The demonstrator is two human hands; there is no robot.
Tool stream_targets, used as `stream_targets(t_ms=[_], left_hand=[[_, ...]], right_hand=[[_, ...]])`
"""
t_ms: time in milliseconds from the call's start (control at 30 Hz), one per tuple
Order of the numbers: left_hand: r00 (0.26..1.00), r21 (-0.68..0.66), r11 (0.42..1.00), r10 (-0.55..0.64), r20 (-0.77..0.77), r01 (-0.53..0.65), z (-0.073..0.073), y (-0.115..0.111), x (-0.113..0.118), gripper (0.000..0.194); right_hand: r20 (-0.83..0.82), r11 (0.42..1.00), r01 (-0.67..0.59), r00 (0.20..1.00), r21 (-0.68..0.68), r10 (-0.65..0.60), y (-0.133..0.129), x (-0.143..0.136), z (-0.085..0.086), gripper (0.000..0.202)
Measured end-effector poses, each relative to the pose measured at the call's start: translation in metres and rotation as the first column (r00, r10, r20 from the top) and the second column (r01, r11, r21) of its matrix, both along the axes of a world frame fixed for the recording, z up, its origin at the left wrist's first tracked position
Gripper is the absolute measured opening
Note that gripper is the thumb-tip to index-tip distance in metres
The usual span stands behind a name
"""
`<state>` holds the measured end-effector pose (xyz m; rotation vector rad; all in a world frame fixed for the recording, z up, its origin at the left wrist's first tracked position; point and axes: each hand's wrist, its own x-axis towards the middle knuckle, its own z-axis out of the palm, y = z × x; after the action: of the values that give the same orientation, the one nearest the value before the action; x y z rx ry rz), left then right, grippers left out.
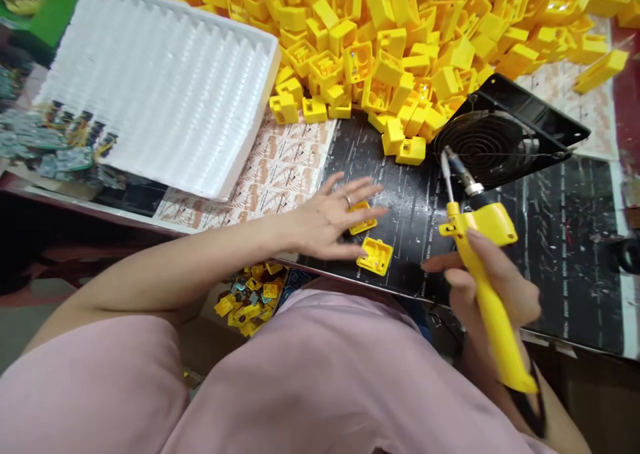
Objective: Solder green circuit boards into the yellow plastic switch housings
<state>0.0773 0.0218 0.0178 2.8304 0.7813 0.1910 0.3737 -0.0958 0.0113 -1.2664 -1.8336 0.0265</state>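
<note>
My left hand (pixel 330 224) lies palm down with fingers spread over the black mat, partly covering one small yellow plastic housing (pixel 367 224). By its thumb is a second yellow housing (pixel 377 257), hollow side up; the thumb seems to touch its edge. My right hand (pixel 493 281) is wrapped around the handle of a yellow soldering gun (pixel 493 307), its tip pointing away from me near a black fan (pixel 480 141). A thin metal tube runs alongside the tip. The right index finger is partly hidden behind the handle.
A large pile of yellow housings (pixel 370 61) covers the back of the bench. At left stand a white foam tray (pixel 160 87) and several wired circuit boards (pixel 55 144). Below the bench edge, a box holds more yellow parts (pixel 250 301). The black mat (pixel 545 267) extends right.
</note>
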Motion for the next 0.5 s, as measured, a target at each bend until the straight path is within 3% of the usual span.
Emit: stream_targets(t_ms=[67,133,167,267,333,400,467,500], left_hand=[[0.957,0.057,0.957,0.287,-0.052,-0.284,0.009,0.029,-0.011,0.072],[0.772,0.182,0.769,0.632,-0.070,-0.613,0.015,0.072,-0.027,0.071],[0.720,0.203,0.715,0.691,-0.065,-0.669,0.018,0.092,-0.036,0.071],[0.677,0.232,0.684,0.726,-0.125,-0.691,0.022,0.128,-0.048,0.064],[0.676,0.278,0.697,0.714,-0.182,-0.661,0.025,0.122,-0.044,0.056],[0.704,0.318,0.743,0.665,-0.251,-0.589,0.027,0.096,-0.034,0.050],[0.791,0.328,0.830,0.542,-0.282,-0.452,0.026,0.057,-0.026,0.048],[0.862,0.322,0.884,0.428,-0.270,-0.338,0.025,0.037,-0.023,0.044]], right_hand=[[0.075,0.983,-0.164,0.983,-0.078,0.169,0.008,-0.006,0.007,0.019],[0.114,0.955,-0.268,0.952,-0.131,0.283,0.013,-0.011,0.012,0.013],[0.116,0.935,-0.311,0.936,-0.168,0.332,0.013,-0.013,0.012,0.014],[0.117,0.886,-0.387,0.897,-0.256,0.426,0.011,-0.017,0.008,0.044],[0.125,0.868,-0.411,0.881,-0.280,0.457,0.008,-0.021,0.002,0.049],[0.126,0.868,-0.412,0.880,-0.276,0.458,0.006,-0.025,-0.003,0.033],[0.114,0.888,-0.383,0.900,-0.255,0.421,0.006,-0.027,-0.005,0.023],[0.110,0.905,-0.353,0.916,-0.239,0.387,0.007,-0.027,-0.005,0.025]])
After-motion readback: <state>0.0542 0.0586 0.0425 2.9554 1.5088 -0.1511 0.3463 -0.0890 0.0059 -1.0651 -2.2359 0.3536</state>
